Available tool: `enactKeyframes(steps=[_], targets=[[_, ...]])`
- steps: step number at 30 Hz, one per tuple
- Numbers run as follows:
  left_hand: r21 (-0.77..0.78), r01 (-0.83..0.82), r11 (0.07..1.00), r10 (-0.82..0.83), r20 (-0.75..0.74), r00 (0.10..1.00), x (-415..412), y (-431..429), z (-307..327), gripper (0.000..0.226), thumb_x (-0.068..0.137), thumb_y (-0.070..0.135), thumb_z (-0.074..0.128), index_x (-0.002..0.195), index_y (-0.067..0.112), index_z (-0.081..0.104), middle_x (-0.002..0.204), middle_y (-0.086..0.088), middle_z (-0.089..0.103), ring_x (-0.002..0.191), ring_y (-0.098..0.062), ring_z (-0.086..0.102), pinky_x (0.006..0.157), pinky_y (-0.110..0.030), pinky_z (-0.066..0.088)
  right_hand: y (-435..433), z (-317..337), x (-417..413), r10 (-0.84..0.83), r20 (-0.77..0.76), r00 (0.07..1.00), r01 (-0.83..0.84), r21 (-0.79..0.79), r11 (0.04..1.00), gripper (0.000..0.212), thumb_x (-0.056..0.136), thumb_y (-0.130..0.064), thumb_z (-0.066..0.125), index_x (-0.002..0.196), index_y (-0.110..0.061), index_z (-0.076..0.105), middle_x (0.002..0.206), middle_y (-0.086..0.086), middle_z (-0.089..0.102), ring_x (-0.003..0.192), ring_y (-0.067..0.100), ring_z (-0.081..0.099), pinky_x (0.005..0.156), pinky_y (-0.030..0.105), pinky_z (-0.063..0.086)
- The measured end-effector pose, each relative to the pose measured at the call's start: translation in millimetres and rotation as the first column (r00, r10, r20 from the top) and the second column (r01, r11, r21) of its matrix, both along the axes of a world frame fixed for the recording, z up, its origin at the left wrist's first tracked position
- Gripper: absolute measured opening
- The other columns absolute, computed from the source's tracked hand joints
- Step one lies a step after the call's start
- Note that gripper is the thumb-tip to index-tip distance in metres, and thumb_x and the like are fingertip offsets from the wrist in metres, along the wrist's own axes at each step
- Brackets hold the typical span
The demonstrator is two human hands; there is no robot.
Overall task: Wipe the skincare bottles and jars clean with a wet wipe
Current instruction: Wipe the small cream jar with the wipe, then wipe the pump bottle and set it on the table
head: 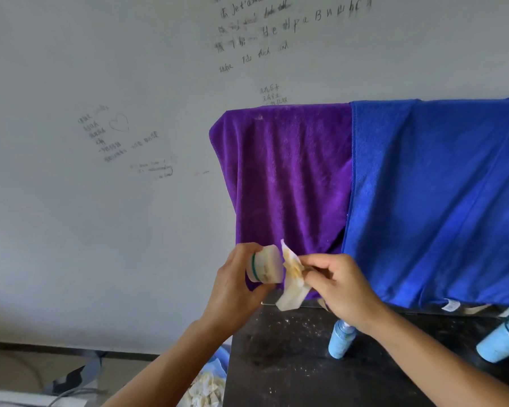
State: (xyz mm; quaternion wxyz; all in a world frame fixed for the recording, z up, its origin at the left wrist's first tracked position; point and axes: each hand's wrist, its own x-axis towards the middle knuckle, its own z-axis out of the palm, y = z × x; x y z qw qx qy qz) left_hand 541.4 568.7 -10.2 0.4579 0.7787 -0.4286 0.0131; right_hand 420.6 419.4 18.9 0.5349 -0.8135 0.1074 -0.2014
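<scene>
My left hand (232,292) grips a small white jar (265,267) with a green band, held on its side above the dark table's left edge. My right hand (341,286) pinches a crumpled wet wipe (293,277), stained yellow-orange, right against the jar's end. Two pale blue bottles stand on the table: one (342,340) partly hidden under my right wrist, the other (503,339) tilted at the right edge of view.
The black table (291,362) is dusted with pale specks. A purple towel (288,177) and a blue towel (441,195) hang behind it. Used wipes (207,389) lie piled on the floor left of the table. The wall bears handwriting.
</scene>
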Motion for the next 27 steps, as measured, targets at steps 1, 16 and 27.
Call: enactKeyframes(steps=[1, 16, 27], targets=[[0.058, -0.025, 0.998, 0.024, 0.025, 0.999, 5.3, 0.3, -4.3, 0.058, 0.074, 0.023, 0.08, 0.12, 0.03, 0.046, 0.114, 0.016, 0.049, 0.101, -0.007, 0.052, 0.071, -0.001, 0.044, -2.4, 4.1, -2.7, -0.012, 0.011, 1.0, 0.012, 0.024, 1.0, 0.032, 0.089, -0.002, 0.056, 0.094, -0.028, 0.073, 0.07, -0.009, 0.073, 0.058, 0.014, 0.063, 0.055, 0.031, 0.05], [0.791, 0.1, 0.603, -0.077, -0.067, 0.995, 28.3, -11.6, -194.9, 0.069, 0.079, 0.038, 0.071, 0.137, 0.018, 0.041, 0.131, -0.006, 0.05, 0.119, -0.025, 0.048, 0.096, -0.034, 0.045, 17.0, -182.0, -65.9, -0.237, -0.607, 0.758, 0.44, 0.209, 0.873, 0.036, 0.085, 0.005, 0.053, 0.095, -0.029, 0.062, 0.095, 0.001, 0.069, 0.081, 0.012, 0.067, 0.056, 0.026, 0.056], [0.882, 0.082, 0.463, -0.198, 0.013, 0.98, 40.8, -22.9, -264.9, 0.062, 0.084, 0.03, 0.066, 0.137, 0.015, 0.039, 0.135, -0.011, 0.045, 0.12, -0.03, 0.044, 0.099, -0.037, 0.041, 30.8, -219.6, -108.6, -0.366, -0.73, 0.577, 0.66, 0.154, 0.735, 0.034, 0.086, -0.001, 0.058, 0.109, -0.026, 0.057, 0.092, -0.004, 0.065, 0.076, 0.012, 0.066, 0.054, 0.029, 0.058]])
